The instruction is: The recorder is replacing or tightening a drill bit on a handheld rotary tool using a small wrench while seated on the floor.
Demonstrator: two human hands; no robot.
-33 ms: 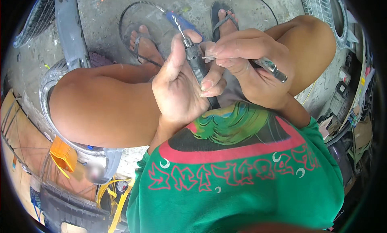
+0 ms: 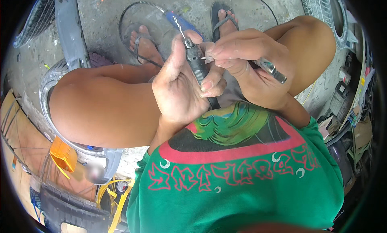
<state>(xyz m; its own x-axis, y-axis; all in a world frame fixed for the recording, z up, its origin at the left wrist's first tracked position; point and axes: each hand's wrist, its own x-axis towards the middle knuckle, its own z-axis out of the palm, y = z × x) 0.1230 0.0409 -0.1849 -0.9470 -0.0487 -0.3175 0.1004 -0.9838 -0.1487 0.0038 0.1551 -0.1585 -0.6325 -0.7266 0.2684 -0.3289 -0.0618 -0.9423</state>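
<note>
The black handpiece (image 2: 196, 65) is clamped in the left grip (image 2: 177, 85), with its body crossed by curled fingers and its upper end flanked by the thumb. It is held over the lap, tilted, and a twisted metal bit (image 2: 177, 24) is carried at its far end. By the right grip (image 2: 260, 63), a thin metal piece (image 2: 204, 58) is pinched between the fingertips, just beside the handpiece. A silver tool (image 2: 271, 68) is also lodged in that hand (whether the two are joined cannot be told). Beyond the hands, a blue-handled tool (image 2: 183, 24) is seen on the grey floor (image 2: 225, 0) between the sandalled feet, near a looping black cable (image 2: 120, 29). Tyres are placed at both sides, one (image 2: 322, 11) at the upper right, and a yellow container (image 2: 63, 154) is seen at the lower left.
</note>
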